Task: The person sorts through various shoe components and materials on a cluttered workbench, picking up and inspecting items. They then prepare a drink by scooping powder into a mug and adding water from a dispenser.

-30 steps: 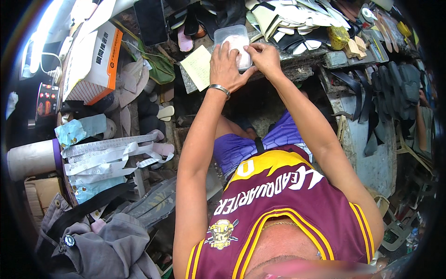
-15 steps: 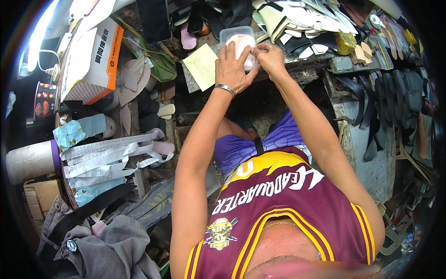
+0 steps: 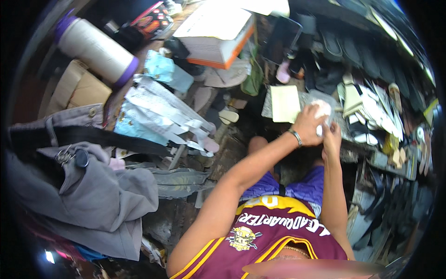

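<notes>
A clear plastic tub (image 3: 329, 103) with whitish-pink contents sits at the bench edge in front of me. My left hand (image 3: 307, 125), with a metal bracelet at the wrist, curves over the tub's near left side, its fingers reaching onto the contents. At the near right corner, my right hand (image 3: 331, 138) is closed in a pinch at the rim. Blur hides exactly what the fingertips press on. Just left of the tub lies a pale yellow sheet of paper (image 3: 285, 103).
Stacked white and cream cut pieces (image 3: 367, 104) lie right of the tub. A white-and-orange box (image 3: 216, 32) stands to the upper left, near a white roll with purple ends (image 3: 100, 50). Silvery strips (image 3: 162, 109) and grey trousers (image 3: 102, 186) spread over the left side.
The view has swung left, so the bench and my hands appear farther right and lower. My left hand's fingers look less spread than before. Both hands stay at the tub.
</notes>
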Available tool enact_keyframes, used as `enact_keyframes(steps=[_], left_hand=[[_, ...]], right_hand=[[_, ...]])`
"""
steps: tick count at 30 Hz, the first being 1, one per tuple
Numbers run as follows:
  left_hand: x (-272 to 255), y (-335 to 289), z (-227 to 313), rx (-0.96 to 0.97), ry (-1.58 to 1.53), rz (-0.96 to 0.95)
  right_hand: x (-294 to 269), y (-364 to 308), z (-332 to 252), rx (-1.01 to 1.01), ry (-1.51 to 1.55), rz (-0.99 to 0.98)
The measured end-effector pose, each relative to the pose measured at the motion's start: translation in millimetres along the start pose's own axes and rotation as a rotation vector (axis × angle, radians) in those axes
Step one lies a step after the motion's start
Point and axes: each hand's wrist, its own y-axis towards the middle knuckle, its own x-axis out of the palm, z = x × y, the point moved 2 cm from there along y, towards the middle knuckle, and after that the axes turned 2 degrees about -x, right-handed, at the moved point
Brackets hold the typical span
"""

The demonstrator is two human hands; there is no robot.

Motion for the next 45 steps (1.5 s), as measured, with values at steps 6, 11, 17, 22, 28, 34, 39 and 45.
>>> enact_keyframes(steps=[6,11,17,22,28,34,39,45], left_hand=[[-10,-28,19,-0.014,-0.087,-0.059],[-18,-45,33,-0.010,-0.160,-0.157],[-62,-64,72,0.064,-0.179,-0.074],[-139,-73,106,0.200,-0.207,0.035],[-246,-90,139,0.317,0.087,0.157],[-323,-94,166,0.444,0.620,0.342],[-378,-97,180,0.413,0.578,0.458],[-436,-78,109,0.201,-0.138,0.857]], right_hand=[[-13,-38,19,0.138,0.327,-0.033],[-29,-68,11,0.143,0.377,-0.087],[-32,-110,-24,0.039,0.436,-0.102],[-25,-141,-85,-0.074,0.481,-0.209],[3,-169,-174,-0.113,0.562,-0.402],[52,-178,-257,-0.180,0.555,-0.686],[83,-191,-308,-0.172,0.670,-0.918],[77,-176,-326,-0.257,0.528,-0.872]])
